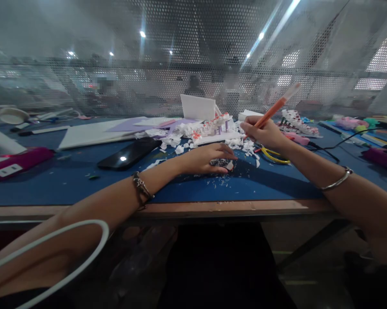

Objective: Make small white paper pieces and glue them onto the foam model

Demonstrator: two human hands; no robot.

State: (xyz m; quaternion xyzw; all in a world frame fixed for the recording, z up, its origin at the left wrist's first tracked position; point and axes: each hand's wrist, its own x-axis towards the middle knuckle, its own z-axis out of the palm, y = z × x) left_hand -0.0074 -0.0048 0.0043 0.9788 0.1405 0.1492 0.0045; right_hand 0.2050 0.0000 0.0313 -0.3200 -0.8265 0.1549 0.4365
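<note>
My right hand (pixel 260 132) is closed round an orange pen (pixel 273 111) with a clear end, held slanting with its lower tip down beside a small paper model (pixel 212 136). The model has a white base, purple posts and bits marked orange-red. My left hand (pixel 209 159) rests on the blue mat with fingers bent and thumb apart. Grey-white crumbs (pixel 220 163) lie beneath it, and nothing is plainly gripped. Torn white paper scraps (pixel 179 149) surround the model, and a white panel (pixel 198 106) stands behind it.
A black phone (pixel 129 154) lies left of my left hand, near white and purple sheets (pixel 90 132). Magenta glue guns (pixel 22 162) sit at both sides. A yellow cable loop (pixel 275 157) lies below my right hand. A perforated metal screen (pixel 212 43) rises behind the table.
</note>
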